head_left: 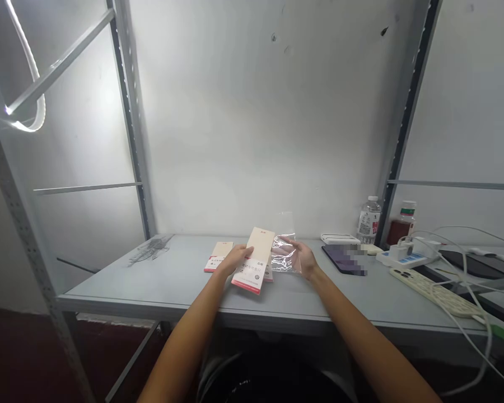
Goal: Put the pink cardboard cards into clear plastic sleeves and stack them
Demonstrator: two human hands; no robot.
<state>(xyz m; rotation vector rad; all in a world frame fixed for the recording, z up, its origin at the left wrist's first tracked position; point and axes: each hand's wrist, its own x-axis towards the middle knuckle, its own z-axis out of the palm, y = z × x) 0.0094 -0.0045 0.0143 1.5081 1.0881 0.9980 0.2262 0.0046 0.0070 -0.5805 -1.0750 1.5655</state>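
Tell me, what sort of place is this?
Probably a small packing or work bench in a storeroom: a grey table sits inside metal shelving, with paper packets, a clear plastic bag and a power strip on it.

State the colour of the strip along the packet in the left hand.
The packet's strip is pinkish red; head view.

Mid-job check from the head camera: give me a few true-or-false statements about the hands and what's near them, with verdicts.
The left hand holds a flat cream-and-red paper carton. True.
The right hand holds a second carton. False: it holds a crinkled clear plastic bag.
Another cream-and-red paper carton lies on the pale grey table. True.
The clear plastic water bottle lies on its side. False: it stands upright at the table's back right.
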